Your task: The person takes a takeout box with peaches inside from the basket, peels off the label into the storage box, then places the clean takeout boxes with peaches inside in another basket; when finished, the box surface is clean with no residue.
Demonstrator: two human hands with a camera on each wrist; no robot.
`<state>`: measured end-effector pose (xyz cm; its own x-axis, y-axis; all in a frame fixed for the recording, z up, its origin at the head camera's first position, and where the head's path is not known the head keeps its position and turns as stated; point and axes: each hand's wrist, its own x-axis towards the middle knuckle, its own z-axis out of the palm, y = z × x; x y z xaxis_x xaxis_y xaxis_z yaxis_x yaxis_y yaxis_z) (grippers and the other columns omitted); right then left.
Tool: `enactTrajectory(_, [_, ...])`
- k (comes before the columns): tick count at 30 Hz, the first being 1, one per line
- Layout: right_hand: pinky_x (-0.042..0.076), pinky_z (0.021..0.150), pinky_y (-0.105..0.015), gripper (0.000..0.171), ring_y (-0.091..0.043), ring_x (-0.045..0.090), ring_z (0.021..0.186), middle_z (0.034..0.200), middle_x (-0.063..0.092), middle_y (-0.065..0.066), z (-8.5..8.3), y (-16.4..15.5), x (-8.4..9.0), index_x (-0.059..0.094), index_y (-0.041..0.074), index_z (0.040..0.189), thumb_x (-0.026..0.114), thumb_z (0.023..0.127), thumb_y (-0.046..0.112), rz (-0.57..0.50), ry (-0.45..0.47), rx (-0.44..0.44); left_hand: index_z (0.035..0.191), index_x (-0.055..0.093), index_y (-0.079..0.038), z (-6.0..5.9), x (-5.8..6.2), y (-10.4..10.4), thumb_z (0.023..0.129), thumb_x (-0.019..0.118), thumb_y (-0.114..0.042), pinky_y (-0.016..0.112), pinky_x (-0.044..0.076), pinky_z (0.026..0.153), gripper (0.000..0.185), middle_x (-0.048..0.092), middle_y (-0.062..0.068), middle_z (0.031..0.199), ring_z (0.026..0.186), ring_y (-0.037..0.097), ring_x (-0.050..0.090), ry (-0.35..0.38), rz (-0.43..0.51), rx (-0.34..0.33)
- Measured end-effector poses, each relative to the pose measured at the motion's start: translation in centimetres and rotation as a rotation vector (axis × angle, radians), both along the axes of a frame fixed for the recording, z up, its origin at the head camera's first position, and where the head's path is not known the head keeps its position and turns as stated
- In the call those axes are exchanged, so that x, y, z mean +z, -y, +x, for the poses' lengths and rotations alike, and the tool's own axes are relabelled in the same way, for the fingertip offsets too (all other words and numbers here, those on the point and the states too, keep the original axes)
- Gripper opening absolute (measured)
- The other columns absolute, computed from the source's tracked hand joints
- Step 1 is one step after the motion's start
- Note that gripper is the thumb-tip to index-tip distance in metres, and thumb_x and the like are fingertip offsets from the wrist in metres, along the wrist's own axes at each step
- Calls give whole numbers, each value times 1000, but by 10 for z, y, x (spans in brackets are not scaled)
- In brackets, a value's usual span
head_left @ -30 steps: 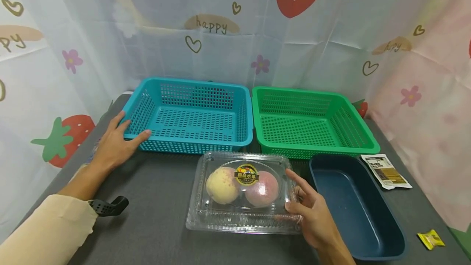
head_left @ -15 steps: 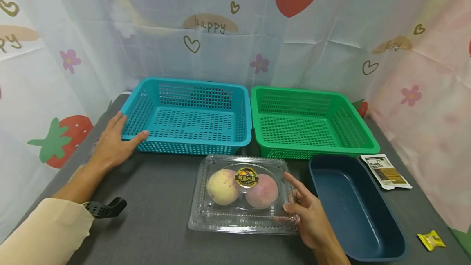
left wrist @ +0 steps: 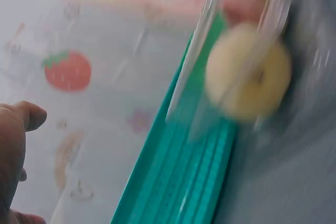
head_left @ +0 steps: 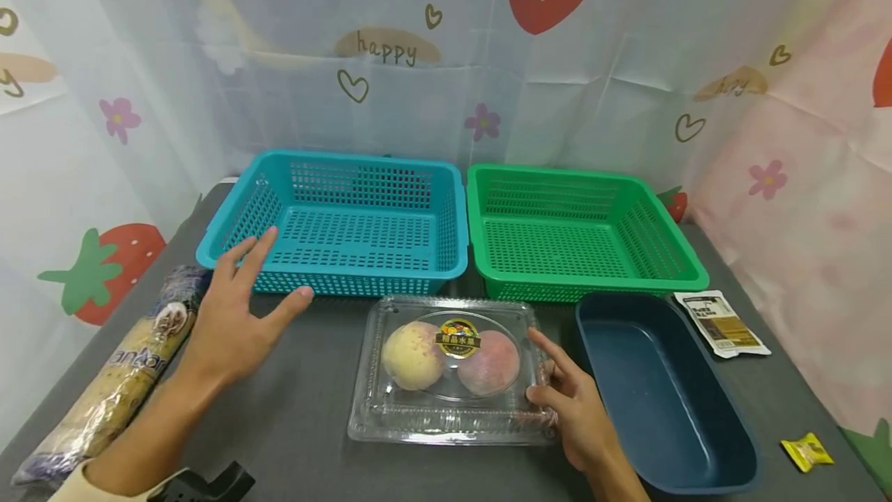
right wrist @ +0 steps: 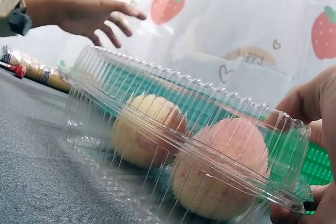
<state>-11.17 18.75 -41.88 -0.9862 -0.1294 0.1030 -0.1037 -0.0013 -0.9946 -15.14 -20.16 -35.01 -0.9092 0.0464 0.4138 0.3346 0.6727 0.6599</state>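
Observation:
A clear plastic clamshell box (head_left: pixel 446 417) lies in front of me, with a yellowish peach (head_left: pixel 413 356) and a pink peach (head_left: pixel 489 363) inside and a round label on its lid. My right hand (head_left: pixel 577 407) grips the box's right edge, index finger and thumb over the lid and the other fingers lower at its side. My left hand (head_left: pixel 240 324) hovers with spread fingers near the front left corner of the blue basket (head_left: pixel 362 282), holding nothing. In the right wrist view the left hand (right wrist: pixel 94 18) shows raised beyond the box.
A green basket (head_left: pixel 592 285) stands right of the blue one. In front of it sits a dark blue tub (head_left: pixel 648 393). A white and brown packet (head_left: pixel 722 324) and a small yellow wrapper (head_left: pixel 807 452) lie to its right. A long packaged loaf (head_left: pixel 125 370) lies at the left.
My left hand has come off the blue basket's left corner and moved up and toward me, uncovering the packaged loaf. The right hand keeps its hold on the box.

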Motion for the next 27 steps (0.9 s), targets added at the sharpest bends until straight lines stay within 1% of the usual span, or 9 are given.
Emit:
enactTrajectory(4, [41,57,-29,66,-16,40,68,80,39,-11,-1,1,-1,41,8,146,58,85,-10,12,0,-9,156,21,-27,14,-7,-22,93,66,-32,62,42,88,78,19,22,152,127,47,35,52,30,-75])
enactTrajectory(8, [41,58,-30,67,-16,39,68,80,38,-10,-2,1,-1,42,9,146,59,84,-9,16,13,-14,155,21,-29,20,-18,-36,93,65,-34,58,45,85,76,21,19,152,124,41,41,116,60,-128])
enactTrajectory(13, [40,59,-31,68,-16,38,67,79,37,-10,-2,1,-2,42,10,147,59,84,-9,27,23,-20,155,22,-31,20,-34,-48,93,65,-36,57,47,84,75,21,20,151,122,41,43,177,85,-174])
enactTrajectory(18, [45,61,-31,69,-18,43,68,80,42,-12,-2,1,-3,43,11,146,58,82,-8,34,20,-24,154,25,-30,19,-45,-57,91,66,-41,55,48,84,76,22,19,150,120,40,46,231,90,-190])
enactTrajectory(22, [46,60,-31,69,-18,44,69,81,43,-13,-2,0,-4,42,11,146,58,82,-8,29,14,-20,154,27,-29,20,-52,-62,90,68,-42,52,51,81,77,20,20,151,119,41,47,284,104,-215])
enactTrajectory(27, [49,62,-32,70,-20,47,73,84,45,-15,-2,0,-6,42,11,147,58,82,-8,26,10,-19,153,29,-32,21,-57,-66,87,70,-43,46,53,76,78,16,20,153,117,42,49,368,127,-255])
